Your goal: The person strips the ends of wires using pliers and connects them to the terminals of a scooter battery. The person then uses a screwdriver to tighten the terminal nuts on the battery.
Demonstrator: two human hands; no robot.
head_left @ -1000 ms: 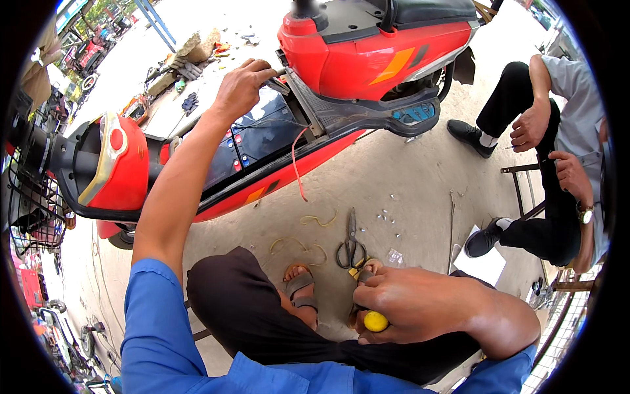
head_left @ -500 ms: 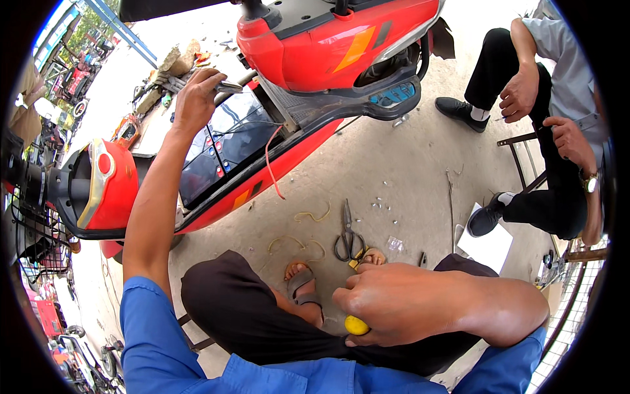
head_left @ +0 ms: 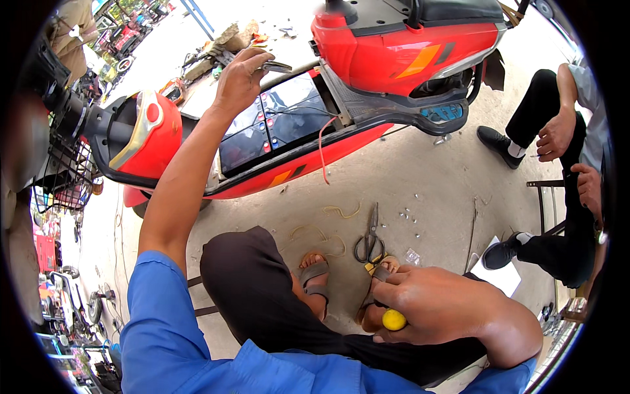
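Observation:
A red electric scooter [head_left: 308,164] stands before me with its floor compartment uncovered. Dark batteries [head_left: 295,98] with red and blue terminals fill the compartment, thin black wires crossing them. My left hand [head_left: 241,80] is raised at the compartment's far side, fingers closed on a flat dark metal tool [head_left: 277,66] whose kind I cannot make out. Over my right thigh, my right hand [head_left: 426,299] is closed round something with a rounded yellow end [head_left: 394,320]; the rest is hidden by the hand. A pink-red wire [head_left: 321,150] hangs over the compartment's near edge.
Black-handled scissors [head_left: 371,240] lie on the ground by my feet, near yellow wire scraps [head_left: 342,211] and small metal bits [head_left: 407,215]. At the right sits another person [head_left: 558,134], beside a white sheet [head_left: 497,272]. Rubble [head_left: 233,41] lies behind the scooter.
The view has swung, so the scooter, ground and seated person appear farther right. Another person's blurred clothing enters at the left edge. Both my hands keep their holds.

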